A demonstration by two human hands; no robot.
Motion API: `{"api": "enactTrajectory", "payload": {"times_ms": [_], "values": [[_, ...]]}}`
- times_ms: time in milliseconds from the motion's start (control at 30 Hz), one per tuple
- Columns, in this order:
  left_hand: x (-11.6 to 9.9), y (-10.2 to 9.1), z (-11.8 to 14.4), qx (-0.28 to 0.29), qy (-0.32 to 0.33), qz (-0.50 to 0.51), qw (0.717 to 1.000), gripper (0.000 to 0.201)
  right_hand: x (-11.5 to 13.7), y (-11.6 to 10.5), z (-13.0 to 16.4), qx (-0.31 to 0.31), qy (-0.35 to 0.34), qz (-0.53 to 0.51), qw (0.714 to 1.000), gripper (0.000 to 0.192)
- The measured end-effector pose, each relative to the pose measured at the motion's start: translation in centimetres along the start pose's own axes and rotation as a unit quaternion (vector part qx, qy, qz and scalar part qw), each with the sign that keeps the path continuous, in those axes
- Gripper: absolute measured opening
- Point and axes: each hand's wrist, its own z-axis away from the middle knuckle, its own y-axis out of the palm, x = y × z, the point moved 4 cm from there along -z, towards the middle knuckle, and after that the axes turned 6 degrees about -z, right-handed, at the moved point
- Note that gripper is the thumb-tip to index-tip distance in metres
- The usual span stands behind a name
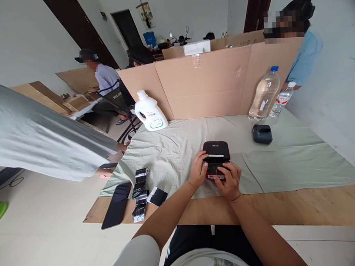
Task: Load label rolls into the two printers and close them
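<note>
A small black and red device [216,149], which looks like a portable printer, stands on the cloth in front of me with its lid raised. My left hand [199,169] grips its left side, with fingers on the lid's edge and the thumb near the opening. My right hand [231,179] is curled over the front right of the device, fingertips at the inner compartment and thumb at the front edge. Both hands partly cover what is inside. Left of my arms lie a ribbon of shiny black film [140,193] with rolls and a black and white piece [157,196].
A dark phone [116,205] lies at the table's left edge. A second black device [262,134] sits to the right. Behind are a white jug [151,111], a large bottle [264,94], a smaller bottle [282,100] and a cardboard screen [205,88]. Other people are around the table.
</note>
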Motion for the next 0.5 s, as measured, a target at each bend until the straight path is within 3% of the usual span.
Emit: {"api": "enactTrajectory", "payload": {"times_ms": [133,333,500], "values": [[0.2,0.5,1.2,-0.024,0.014,-0.015,0.999,0.035,-0.5,0.4,-0.3,0.020,0.019,0.029,0.999,0.051],[0.7,1.0,1.5,-0.068,0.027,-0.053,0.996,0.034,-0.9,0.4,-0.9,0.054,0.020,0.076,0.995,0.056],[0.6,0.7,1.3,-0.051,0.017,-0.056,0.997,0.034,-1.3,0.3,-1.0,0.073,0.028,0.080,0.994,0.058]]}}
